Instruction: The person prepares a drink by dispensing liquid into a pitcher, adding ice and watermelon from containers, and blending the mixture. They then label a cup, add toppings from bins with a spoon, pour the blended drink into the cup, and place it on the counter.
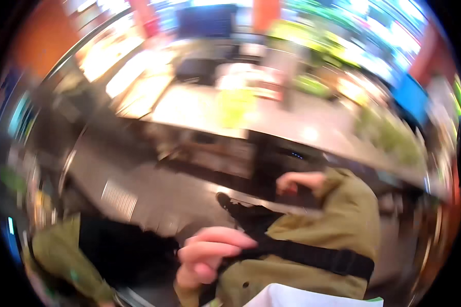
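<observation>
My left hand (211,253) is raised close to the camera at the lower middle, its fingers bent and near each other; no held thing can be made out. Farther right, my right hand (296,182) hangs in front of the dark counter front, with loosely curled fingers, blurred. Olive clothing (349,199) with a black strap (330,259) covers my arm and body. A white sheet-like thing (311,296) juts in at the bottom edge; what it is cannot be told.
Beyond my hands runs a pale counter (303,115) with a blurred yellow-green thing (236,105) and a white-and-red stack (257,78). A blue panel (411,96) is at right. A floor grate (119,199) lies left; an olive sleeve (57,245) shows lower left, its wearer unclear.
</observation>
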`<state>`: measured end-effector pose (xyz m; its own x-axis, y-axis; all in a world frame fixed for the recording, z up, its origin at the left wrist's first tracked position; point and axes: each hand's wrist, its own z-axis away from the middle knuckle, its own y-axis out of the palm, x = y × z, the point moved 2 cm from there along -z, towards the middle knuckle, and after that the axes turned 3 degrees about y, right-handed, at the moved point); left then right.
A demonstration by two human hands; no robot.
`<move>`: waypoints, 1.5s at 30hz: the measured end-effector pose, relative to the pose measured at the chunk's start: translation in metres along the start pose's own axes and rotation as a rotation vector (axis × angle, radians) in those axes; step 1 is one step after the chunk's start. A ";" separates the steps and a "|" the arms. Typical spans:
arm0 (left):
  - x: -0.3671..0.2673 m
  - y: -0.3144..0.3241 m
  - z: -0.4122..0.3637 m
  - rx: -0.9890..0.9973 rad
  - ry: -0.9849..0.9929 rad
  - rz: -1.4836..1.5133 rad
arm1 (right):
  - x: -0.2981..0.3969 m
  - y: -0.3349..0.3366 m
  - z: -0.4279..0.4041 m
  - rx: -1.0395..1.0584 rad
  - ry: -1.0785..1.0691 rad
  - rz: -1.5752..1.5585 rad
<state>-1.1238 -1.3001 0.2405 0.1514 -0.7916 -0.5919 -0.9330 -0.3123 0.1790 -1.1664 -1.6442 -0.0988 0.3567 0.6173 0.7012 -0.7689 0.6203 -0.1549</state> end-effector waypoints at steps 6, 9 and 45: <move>-0.085 -0.242 -0.039 -0.083 0.341 0.344 | 0.283 -0.120 -0.312 -0.095 -0.025 0.197; -0.131 -0.376 -0.027 -0.119 0.457 0.118 | 0.487 -0.138 -0.509 -0.128 -0.621 0.457; -0.711 -1.887 0.460 -2.255 0.373 -0.241 | 1.870 -0.144 -1.795 0.461 -1.432 1.365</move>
<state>0.3792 0.0939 -0.0379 0.4458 -0.6091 -0.6559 0.7999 -0.0579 0.5974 0.5635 0.2897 -0.0151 -0.8691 -0.4107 0.2755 -0.2518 -0.1119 -0.9613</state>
